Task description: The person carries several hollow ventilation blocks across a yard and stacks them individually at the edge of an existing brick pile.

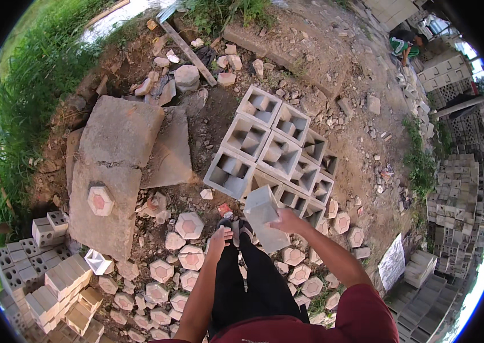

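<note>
A grey concrete block (264,214) is tilted in front of my legs, with my right hand (289,221) gripping its right edge. Its near end hangs over the ground by my right leg. My left hand (221,235) is in front of my left thigh, apart from the block, its fingers loosely bent with nothing visible in them. Just beyond the held block stands a stack of hollow concrete blocks (278,153), their open cavities facing up. The held block's far end overlaps the stack's near edge in view; I cannot tell whether they touch.
Hexagonal pavers (189,226) with reddish centres lie around my feet, and one rests on a cracked concrete slab (105,223) at left. More blocks are piled at lower left (65,280) and right (453,194). A person (406,44) crouches at far right.
</note>
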### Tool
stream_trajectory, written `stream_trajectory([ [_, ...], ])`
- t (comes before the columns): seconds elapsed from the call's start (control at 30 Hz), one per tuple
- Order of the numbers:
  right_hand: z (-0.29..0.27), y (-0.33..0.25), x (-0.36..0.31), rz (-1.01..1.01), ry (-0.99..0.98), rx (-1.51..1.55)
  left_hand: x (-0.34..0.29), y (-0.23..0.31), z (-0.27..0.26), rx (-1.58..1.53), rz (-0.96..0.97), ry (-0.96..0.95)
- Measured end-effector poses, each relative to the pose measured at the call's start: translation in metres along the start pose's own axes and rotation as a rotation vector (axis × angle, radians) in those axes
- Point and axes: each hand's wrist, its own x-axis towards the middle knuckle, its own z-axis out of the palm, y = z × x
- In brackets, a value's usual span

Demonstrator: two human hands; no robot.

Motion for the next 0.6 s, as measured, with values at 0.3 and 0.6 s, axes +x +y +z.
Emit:
stream_trajectory([
  [0.3,-0.067,-0.146,-0.265,-0.198,0.237,0.908,-0.023,0.012,0.096,-0.197,0.038,-0.787],
  [0.6,0.059,-0.115,-0.414,0.050,1.043,1.539,-0.195,0.066,0.199,-0.106,-0.536,-1.035],
])
